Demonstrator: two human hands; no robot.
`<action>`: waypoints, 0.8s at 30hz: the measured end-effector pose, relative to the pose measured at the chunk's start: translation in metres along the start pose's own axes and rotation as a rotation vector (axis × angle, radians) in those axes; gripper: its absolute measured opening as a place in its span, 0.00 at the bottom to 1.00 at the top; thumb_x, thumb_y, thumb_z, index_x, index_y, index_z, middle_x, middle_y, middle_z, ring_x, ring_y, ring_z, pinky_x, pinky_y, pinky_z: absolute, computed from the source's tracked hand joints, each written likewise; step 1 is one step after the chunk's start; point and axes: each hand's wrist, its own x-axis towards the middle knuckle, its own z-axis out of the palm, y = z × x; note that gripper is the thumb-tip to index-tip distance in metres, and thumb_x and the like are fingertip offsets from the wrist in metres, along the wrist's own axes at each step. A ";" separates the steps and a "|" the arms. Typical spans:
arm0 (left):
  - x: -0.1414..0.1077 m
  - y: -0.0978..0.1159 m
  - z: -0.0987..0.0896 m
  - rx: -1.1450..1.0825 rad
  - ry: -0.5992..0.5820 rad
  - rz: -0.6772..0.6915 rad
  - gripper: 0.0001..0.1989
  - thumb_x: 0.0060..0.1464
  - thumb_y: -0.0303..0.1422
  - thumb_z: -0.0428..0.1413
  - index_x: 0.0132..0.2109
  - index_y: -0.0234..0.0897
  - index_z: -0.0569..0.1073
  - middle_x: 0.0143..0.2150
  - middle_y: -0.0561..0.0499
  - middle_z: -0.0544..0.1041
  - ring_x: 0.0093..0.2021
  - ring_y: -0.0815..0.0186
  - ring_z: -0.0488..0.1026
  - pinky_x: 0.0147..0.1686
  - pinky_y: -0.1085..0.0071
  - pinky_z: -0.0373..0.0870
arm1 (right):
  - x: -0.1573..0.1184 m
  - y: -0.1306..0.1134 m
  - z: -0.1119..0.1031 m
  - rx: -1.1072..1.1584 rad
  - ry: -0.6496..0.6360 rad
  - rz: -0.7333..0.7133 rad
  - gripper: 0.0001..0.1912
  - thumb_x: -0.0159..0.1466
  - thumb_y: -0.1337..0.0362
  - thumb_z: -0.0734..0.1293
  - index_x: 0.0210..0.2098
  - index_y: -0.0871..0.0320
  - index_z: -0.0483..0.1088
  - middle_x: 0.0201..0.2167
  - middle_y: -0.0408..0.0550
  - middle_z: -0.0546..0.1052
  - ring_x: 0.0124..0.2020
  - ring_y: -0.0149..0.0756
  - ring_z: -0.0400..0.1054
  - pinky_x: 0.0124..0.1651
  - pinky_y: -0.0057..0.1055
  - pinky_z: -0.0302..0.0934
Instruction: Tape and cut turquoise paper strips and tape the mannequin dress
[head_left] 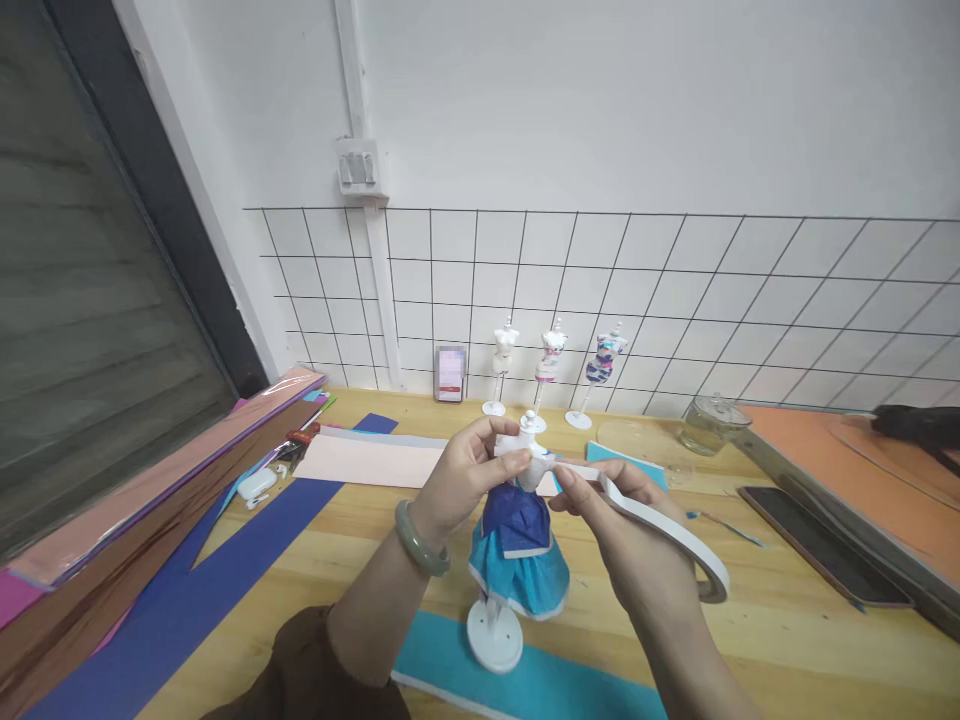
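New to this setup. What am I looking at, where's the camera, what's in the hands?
There is no machine here: a person works with two bare hands. The single picture comes from a camera worn on the head, looking forward and down at a wooden table against a white wall with a wire grid.

The left hand, with a green bangle at the wrist, pinches the top of a small white mannequin on a stand, dressed in a dark blue and teal paper skirt. The right hand holds a roll of white tape, its free end reaching to the mannequin's torso.

On the table lie blue and teal paper sheets, an earbud case, a glass jar and a phone. Three more mannequins stand by the wall.
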 end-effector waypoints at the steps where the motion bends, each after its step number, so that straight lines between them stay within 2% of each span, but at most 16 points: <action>1: 0.000 0.000 0.000 0.007 -0.004 0.000 0.14 0.45 0.34 0.59 0.40 0.34 0.68 0.33 0.51 0.70 0.33 0.69 0.68 0.33 0.73 0.64 | -0.001 0.000 0.001 0.030 0.011 -0.005 0.13 0.49 0.56 0.71 0.22 0.58 0.67 0.24 0.46 0.77 0.28 0.35 0.70 0.32 0.30 0.65; 5: -0.001 -0.003 0.005 0.060 0.012 0.007 0.16 0.45 0.35 0.60 0.41 0.34 0.68 0.33 0.50 0.71 0.34 0.68 0.68 0.35 0.72 0.65 | -0.002 0.001 0.006 0.107 0.076 -0.063 0.14 0.48 0.58 0.72 0.22 0.57 0.63 0.30 0.48 0.78 0.26 0.33 0.70 0.31 0.31 0.66; 8: -0.001 -0.004 0.010 0.132 0.058 0.031 0.16 0.41 0.33 0.62 0.38 0.33 0.68 0.33 0.51 0.71 0.34 0.69 0.68 0.35 0.73 0.65 | -0.002 0.003 0.006 0.103 0.096 -0.103 0.14 0.48 0.59 0.72 0.22 0.57 0.63 0.28 0.47 0.77 0.27 0.34 0.70 0.31 0.31 0.66; 12: -0.002 -0.004 0.014 0.133 0.076 0.056 0.14 0.42 0.32 0.62 0.37 0.33 0.68 0.33 0.52 0.71 0.33 0.70 0.69 0.35 0.73 0.66 | -0.003 0.003 0.005 -0.008 0.115 -0.105 0.12 0.50 0.57 0.71 0.22 0.57 0.66 0.22 0.46 0.76 0.27 0.36 0.71 0.27 0.29 0.65; 17: -0.002 -0.001 0.010 0.104 0.118 0.080 0.15 0.41 0.31 0.62 0.38 0.33 0.68 0.30 0.52 0.71 0.32 0.70 0.69 0.34 0.73 0.67 | -0.007 0.002 0.004 -0.011 0.044 -0.146 0.11 0.53 0.56 0.69 0.23 0.58 0.69 0.31 0.48 0.78 0.26 0.33 0.71 0.30 0.29 0.66; 20: -0.001 0.001 0.006 0.104 0.137 0.108 0.15 0.42 0.31 0.62 0.38 0.33 0.69 0.32 0.52 0.72 0.32 0.70 0.70 0.34 0.74 0.67 | -0.012 0.003 0.005 -0.091 0.029 -0.227 0.08 0.55 0.58 0.67 0.26 0.56 0.72 0.32 0.46 0.78 0.31 0.35 0.72 0.32 0.27 0.66; 24: -0.001 0.001 0.001 0.108 0.146 0.142 0.15 0.42 0.30 0.62 0.40 0.34 0.69 0.34 0.51 0.73 0.34 0.69 0.70 0.36 0.73 0.67 | -0.019 0.003 0.010 -0.144 0.048 -0.424 0.05 0.56 0.62 0.67 0.26 0.53 0.73 0.33 0.45 0.78 0.38 0.36 0.71 0.38 0.27 0.65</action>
